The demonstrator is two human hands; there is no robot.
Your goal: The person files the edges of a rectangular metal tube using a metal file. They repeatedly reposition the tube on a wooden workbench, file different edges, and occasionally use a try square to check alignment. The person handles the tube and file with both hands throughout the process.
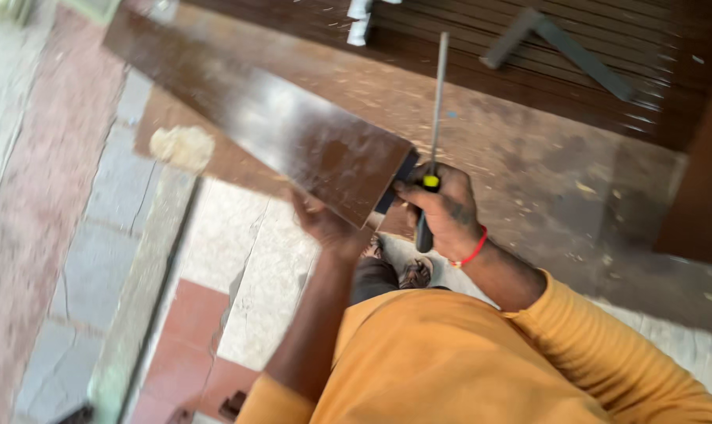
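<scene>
Dark brown glossy wooden board slants across the head view, its near end resting in the upturned left hand, fingers curled under the edge. The right hand is clenched around a black-handled chisel with a yellow spot, its steel shaft pointing up beside the board's end. Paring that end seems under way; steady support matters. A grey metal square lies on the dusty brown worktop. No packages, labels or signs show.

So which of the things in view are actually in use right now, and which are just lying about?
In use: dark wooden board, propped by left hand; screwdriver gripped in right hand.

Lying about: metal square, white pieces, sawdust clump, sandals.
</scene>
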